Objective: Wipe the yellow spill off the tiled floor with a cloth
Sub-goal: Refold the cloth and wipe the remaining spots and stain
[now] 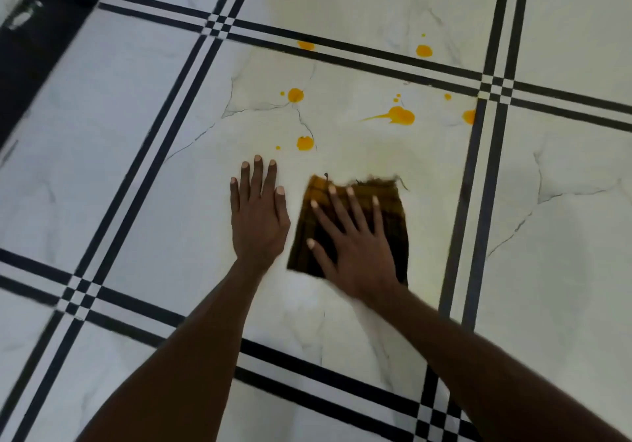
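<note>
Yellow spill drops are scattered over the white marble tiled floor (pixel 143 175); the largest splash (pixel 400 116) lies beyond my hands, and smaller drops (pixel 305 143) lie nearer and farther up. A dark brown checked cloth (pixel 393 209), stained yellow at its far edge, lies flat on the tile. My right hand (pixel 352 246) presses on it with fingers spread. Just left of the cloth, my left hand (pixel 258 216) rests flat on the bare tile, holding nothing.
Black double stripes (pixel 475 181) border each tile and cross at the corners. A dark skirting or wall base (pixel 37 41) runs along the upper left. More yellow drops (pixel 424 50) lie on the tile beyond the far stripe.
</note>
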A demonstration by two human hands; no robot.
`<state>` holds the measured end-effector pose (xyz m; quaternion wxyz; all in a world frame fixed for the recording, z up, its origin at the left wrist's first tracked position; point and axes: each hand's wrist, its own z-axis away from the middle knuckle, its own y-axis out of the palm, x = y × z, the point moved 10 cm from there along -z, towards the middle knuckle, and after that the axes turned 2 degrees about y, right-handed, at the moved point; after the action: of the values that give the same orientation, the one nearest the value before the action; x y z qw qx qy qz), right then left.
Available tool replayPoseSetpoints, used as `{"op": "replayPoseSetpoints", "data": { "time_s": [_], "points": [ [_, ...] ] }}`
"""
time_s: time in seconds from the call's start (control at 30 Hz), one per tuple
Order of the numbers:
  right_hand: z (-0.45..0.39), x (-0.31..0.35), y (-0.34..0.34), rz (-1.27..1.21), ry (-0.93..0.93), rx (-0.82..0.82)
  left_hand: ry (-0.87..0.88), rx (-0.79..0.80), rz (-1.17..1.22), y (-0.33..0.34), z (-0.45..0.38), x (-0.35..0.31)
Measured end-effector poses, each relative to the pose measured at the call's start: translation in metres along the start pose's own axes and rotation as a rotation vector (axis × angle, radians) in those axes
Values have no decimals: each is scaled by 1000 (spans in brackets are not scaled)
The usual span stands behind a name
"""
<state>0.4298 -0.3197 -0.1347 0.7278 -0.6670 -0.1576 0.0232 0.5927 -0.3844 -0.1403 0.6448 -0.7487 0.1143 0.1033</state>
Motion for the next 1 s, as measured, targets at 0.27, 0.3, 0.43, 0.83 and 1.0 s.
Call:
{"op": "replayPoseSetpoints", "data": {
  "time_s": [0.27, 0.3, 0.43, 0.83, 1.0],
  "points": [
    [33, -105, -22, -6, 378, -63, 1, -14, 6, -2, 1, -2],
    [57, -74, -14, -4, 340, -21, -2, -11, 7, -2, 0, -2],
    [44, 25, 9, -62, -36, 39, 2, 9, 20, -1, -1, -1],
    [44, 22, 13, -55, 66, 41, -3, 7, 6, -2, 1, -2],
    [-68, -19, -2, -17, -66, -54, 3, 2, 17, 2, -2, 5]
  ]
}}
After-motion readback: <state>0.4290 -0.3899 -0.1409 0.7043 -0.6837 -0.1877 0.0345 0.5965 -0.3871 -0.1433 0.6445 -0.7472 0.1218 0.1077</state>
